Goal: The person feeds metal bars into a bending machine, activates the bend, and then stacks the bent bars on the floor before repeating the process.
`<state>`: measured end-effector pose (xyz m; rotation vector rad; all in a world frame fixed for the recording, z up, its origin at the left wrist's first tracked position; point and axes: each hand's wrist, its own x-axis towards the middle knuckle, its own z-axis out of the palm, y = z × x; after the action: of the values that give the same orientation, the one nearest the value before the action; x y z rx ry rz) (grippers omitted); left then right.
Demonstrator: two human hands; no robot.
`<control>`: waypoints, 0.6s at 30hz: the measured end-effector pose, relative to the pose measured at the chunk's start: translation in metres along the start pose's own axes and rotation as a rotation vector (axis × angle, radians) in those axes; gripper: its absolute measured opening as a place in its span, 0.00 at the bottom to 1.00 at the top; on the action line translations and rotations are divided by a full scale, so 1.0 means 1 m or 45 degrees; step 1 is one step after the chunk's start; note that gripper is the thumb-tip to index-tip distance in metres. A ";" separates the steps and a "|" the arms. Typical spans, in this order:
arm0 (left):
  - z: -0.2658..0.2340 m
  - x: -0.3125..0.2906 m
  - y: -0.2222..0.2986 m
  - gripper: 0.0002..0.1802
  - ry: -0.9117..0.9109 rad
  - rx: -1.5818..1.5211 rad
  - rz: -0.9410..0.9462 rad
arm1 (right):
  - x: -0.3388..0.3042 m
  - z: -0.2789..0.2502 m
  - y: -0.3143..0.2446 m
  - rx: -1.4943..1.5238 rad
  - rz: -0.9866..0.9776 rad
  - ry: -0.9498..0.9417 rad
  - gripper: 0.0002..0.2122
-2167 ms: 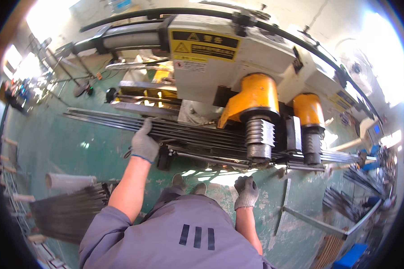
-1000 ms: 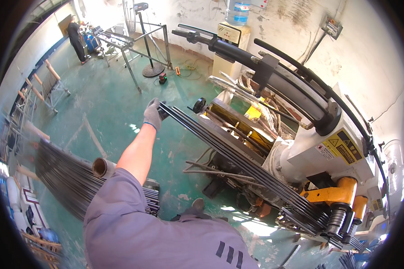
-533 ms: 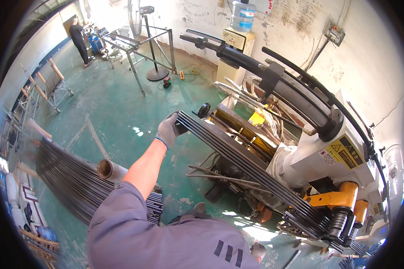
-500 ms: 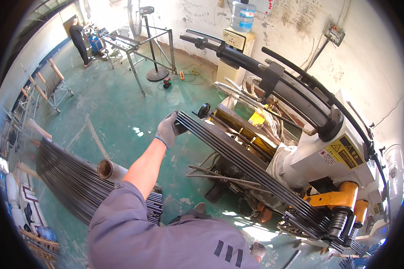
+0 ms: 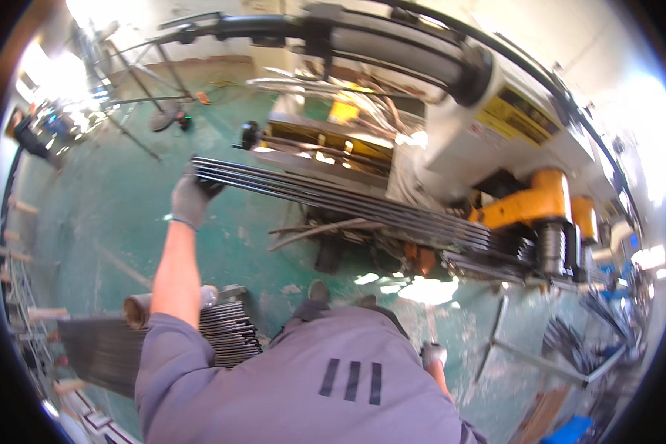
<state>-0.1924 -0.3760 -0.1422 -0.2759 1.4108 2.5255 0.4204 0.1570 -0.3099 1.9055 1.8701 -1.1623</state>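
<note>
My left hand (image 5: pixel 192 194), in a grey glove, is closed on the near-left ends of several long dark metal bars (image 5: pixel 333 201). They lie side by side and run right into the machine (image 5: pixel 522 122), beneath its orange arm (image 5: pixel 529 203). My right hand (image 5: pixel 434 357), also gloved, hangs low beside my body, away from the bars. It is small and blurred, so its fingers cannot be made out. Below my left forearm lies a large stack of similar bars (image 5: pixel 229 333), with a brown tube (image 5: pixel 137 311) by it.
A thick black cylinder (image 5: pixel 259 27) reaches out from the machine. A black handwheel (image 5: pixel 250 135) sits near its front. At the lower right, a metal frame (image 5: pixel 533 362) stands on the green floor (image 5: pixel 111 237) near more dark pieces (image 5: pixel 562 337). Another person (image 5: pixel 31 139) is far left.
My view has turned right, so the machine and bars sit further left and flatter in the picture. My left hand keeps its hold on the bars. My right hand shows more fully.
</note>
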 end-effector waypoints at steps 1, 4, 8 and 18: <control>0.002 -0.008 0.007 0.29 -0.012 0.009 -0.044 | 0.002 -0.001 0.000 0.139 0.037 0.015 0.12; 0.040 -0.016 0.009 0.30 -0.016 0.087 0.033 | 0.012 0.002 0.004 0.246 -0.045 -0.031 0.12; 0.040 0.005 0.004 0.30 0.144 0.008 0.093 | 0.042 -0.007 -0.025 0.130 -0.146 -0.028 0.14; 0.113 -0.058 -0.170 0.33 0.455 -0.393 -0.159 | 0.156 -0.078 -0.041 0.130 -0.158 -0.193 0.16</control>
<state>-0.0928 -0.2000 -0.2054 -0.8799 1.0574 2.6730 0.3912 0.3295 -0.3466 1.7170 1.9032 -1.4234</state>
